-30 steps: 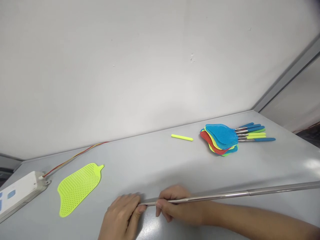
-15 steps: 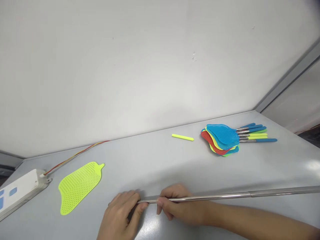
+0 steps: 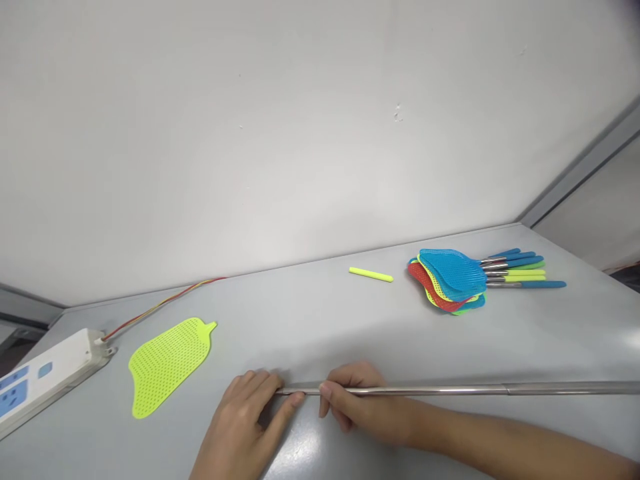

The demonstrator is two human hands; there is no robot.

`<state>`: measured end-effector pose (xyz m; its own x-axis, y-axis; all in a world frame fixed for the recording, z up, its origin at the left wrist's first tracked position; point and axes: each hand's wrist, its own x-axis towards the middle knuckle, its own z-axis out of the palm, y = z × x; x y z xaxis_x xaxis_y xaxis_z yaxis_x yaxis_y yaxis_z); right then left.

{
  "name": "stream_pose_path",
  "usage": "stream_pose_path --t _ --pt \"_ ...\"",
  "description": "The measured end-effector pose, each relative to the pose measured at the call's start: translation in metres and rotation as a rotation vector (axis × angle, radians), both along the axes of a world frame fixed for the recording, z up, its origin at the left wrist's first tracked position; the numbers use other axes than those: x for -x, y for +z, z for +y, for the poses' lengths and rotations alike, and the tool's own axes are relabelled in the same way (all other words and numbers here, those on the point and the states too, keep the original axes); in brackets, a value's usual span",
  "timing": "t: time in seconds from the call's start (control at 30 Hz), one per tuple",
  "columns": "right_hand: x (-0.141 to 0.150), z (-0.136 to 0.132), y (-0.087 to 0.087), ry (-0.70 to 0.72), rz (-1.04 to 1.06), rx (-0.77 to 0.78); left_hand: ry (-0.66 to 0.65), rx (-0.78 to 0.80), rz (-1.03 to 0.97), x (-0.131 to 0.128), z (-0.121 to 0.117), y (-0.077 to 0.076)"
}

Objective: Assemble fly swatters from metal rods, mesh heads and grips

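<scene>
Partly, the right hand [image 3: 365, 407] hides a steel rod [image 3: 450, 389].

The telescopic rod [image 3: 425, 389] is polished metal, smooth and glossy. The yellow-green swatter head [image 3: 167, 367] is perforated matt plastic. The far-right swatter handles [image 3: 510, 273] are bright metal with plastic grips.

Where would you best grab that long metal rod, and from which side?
Wrap a hand around the slim section of the metal rod, near where the right hand pinches it, coming from above and the near side. It is round and thin, so fingers can close around it; further right it steps thicker.
</scene>
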<state>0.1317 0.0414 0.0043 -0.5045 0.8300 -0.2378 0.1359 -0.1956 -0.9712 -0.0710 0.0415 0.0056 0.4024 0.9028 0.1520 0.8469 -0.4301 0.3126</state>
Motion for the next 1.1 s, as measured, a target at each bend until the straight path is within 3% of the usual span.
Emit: stream_pose_path --t 0.23,0.4,0.63,0.9,1.1 --pt "0.000 0.001 -0.002 -0.004 0.012 -0.006 0.136 0.034 0.028 0.000 0.002 0.002" --pt "0.001 0.000 -0.003 0.010 0.021 -0.018 0.144 0.069 0.052 -0.001 0.001 0.006" --pt "0.001 -0.003 0.002 0.061 -0.134 -0.160 0.170 0.125 0.107 -0.007 0.000 0.011" --pt "-0.001 -0.001 0.009 0.076 -0.180 -0.094 0.242 0.073 0.047 -0.011 -0.006 0.006" --pt "0.002 -0.004 0.002 0.086 -0.216 -0.116 0.222 0.090 0.037 -0.012 -0.009 0.007"
